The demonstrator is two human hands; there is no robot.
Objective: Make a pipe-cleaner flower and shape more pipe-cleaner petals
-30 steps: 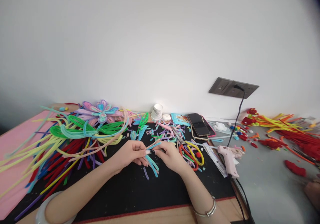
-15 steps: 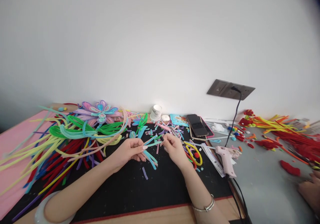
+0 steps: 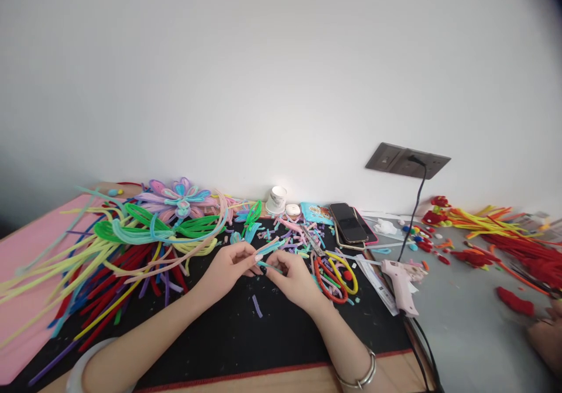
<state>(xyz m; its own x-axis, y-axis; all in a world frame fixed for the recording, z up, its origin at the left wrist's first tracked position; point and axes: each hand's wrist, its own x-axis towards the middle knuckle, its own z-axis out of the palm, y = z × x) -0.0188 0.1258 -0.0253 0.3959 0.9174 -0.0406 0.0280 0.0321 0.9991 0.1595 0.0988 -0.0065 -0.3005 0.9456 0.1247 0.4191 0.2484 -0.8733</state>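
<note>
My left hand is closed, thumb and fingers pinching light-blue pipe cleaners over the black mat. Close against it, my right hand is closed too, its fingertips on the same pipe cleaners. Parts of these strips are covered by the fingers. A short purple pipe-cleaner piece lies on the mat below the hands. Just beyond the fingers are cut pipe-cleaner scraps and a green-and-blue looped bundle. Scissors with red and yellow handles rest to the right of my right hand.
Long pipe cleaners and a pastel flower fill the left. Along the wall stand a paper cup and phone. A corded glue gun lies right. Another person's hand is at the far right edge.
My hands have come together, the right one moving left to the left hand. The blue strips that fanned below my left hand no longer show there. The scissors are now more exposed.
</note>
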